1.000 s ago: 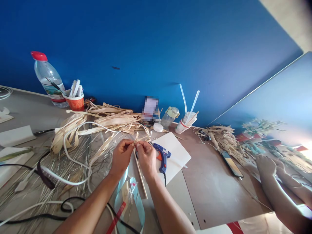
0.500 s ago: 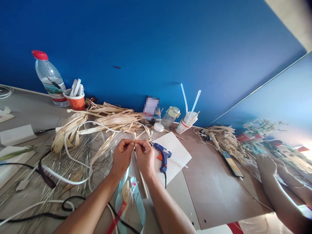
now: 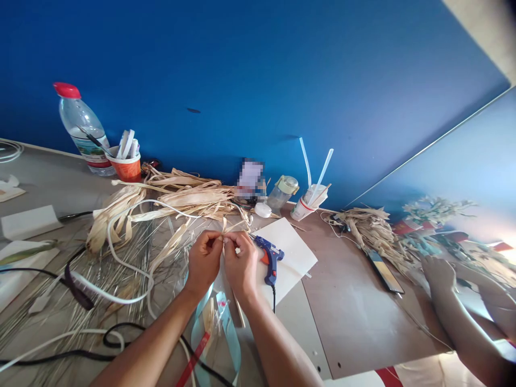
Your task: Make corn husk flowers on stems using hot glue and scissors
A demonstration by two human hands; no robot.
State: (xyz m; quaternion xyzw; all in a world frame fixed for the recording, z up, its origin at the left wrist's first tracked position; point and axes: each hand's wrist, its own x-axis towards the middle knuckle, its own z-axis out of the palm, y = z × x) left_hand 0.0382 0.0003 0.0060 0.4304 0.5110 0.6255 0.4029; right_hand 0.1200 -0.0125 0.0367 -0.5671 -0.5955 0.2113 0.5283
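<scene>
My left hand (image 3: 204, 262) and right hand (image 3: 242, 263) meet, thumbs and fingertips pinching what seems a small pale husk piece (image 3: 224, 232) between them. The blue glue gun (image 3: 271, 260) lies on white paper (image 3: 291, 258), just right of my fingers.

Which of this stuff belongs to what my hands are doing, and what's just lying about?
Seems part of it:
- pale strip at the fingers of your left hand and right hand
- dried husks
- probably the blue glue gun, beside your right hand

Apparently just lying about:
- red-capped bottle
- phone
- lidded jar
</scene>
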